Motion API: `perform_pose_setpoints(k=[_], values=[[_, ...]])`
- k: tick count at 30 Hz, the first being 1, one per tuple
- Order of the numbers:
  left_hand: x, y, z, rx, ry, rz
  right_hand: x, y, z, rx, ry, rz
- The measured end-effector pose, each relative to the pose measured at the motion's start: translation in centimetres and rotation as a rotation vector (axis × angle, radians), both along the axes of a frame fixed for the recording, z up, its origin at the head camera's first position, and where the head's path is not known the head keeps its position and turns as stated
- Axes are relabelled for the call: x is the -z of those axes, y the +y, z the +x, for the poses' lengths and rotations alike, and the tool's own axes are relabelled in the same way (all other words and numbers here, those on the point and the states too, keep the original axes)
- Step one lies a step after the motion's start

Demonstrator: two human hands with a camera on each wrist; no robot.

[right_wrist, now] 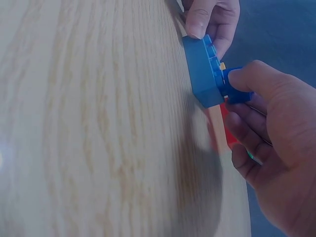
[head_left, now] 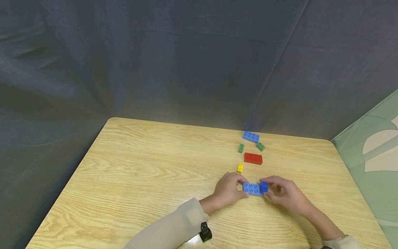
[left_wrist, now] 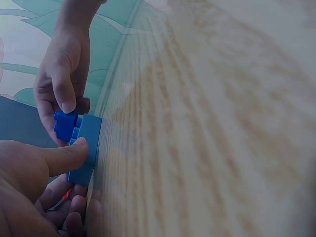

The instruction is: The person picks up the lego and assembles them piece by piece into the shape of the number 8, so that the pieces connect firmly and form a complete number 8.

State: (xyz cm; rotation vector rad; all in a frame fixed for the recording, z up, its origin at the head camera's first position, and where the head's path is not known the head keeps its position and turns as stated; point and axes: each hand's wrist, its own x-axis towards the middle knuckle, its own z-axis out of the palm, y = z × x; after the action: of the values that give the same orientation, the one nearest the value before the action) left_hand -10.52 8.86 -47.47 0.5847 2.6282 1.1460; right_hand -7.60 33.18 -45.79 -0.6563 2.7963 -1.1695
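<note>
Your left hand (head_left: pixel 228 191) clamps the light blue brick (head_left: pixel 252 189) steady (flat on the table (head_left: pixel 140 173)) so your right hand (head_left: pixel 284 194) can pinch the dark blue brick (head_left: pixel 263 187) onto its right end.

Glossy moulded plastic on the light blue brick (head_left: pixel 252 188) and the darker blue brick (head_left: pixel 263 187), studs smooth, all sitting on a pale wood-grain table (head_left: pixel 149 173) with a soft satin sheen, backed by matt, creased grey cloth (head_left: pixel 174 58).
</note>
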Motion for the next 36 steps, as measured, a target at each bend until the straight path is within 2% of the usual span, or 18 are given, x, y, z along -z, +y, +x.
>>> perform_pose_setpoints(k=[14, 36], values=[[-0.08, 0.01, -0.01, 0.002, 0.011, -0.011, -0.1, -0.03, -0.09, -0.019, -0.017, 0.004], [-0.19, 0.02, 0.01, 0.01, -0.003, 0.006, 0.12, -0.11, -0.33, -0.075, 0.022, 0.019]])
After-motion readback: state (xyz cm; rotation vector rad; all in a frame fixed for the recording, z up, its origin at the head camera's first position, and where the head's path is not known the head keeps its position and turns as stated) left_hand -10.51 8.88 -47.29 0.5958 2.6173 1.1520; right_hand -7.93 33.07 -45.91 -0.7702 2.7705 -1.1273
